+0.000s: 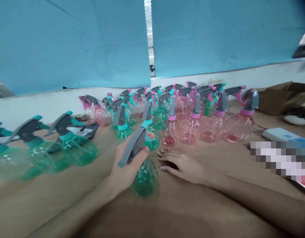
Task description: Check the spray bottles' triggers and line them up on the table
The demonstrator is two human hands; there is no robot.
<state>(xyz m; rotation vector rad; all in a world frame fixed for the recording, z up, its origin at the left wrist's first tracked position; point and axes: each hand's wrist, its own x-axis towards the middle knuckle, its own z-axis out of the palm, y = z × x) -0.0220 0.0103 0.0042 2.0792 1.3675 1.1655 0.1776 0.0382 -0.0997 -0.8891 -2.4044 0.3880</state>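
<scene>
The left hand [126, 165] was clenched around the neck of a green spray bottle [145, 178] near the table's [192, 211] front edge. The right hand [182, 165] lay flat beside it, fingers released. Pink bottles [207, 129] stood behind.

clear glossy green plastic spray bottle [145, 178], matt grey plastic trigger [132, 147]; matt brown paper table cover [192, 205].

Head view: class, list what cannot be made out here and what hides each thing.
1. Head view: the neck of the green spray bottle is covered by the left hand gripping it.
2. Head view: a pixelated block masks whatever lies at the right edge.
3. Head view: the left-edge green bottles are blurred and cut off.
4. Head view: the back-row bottles overlap, too small to count.
</scene>
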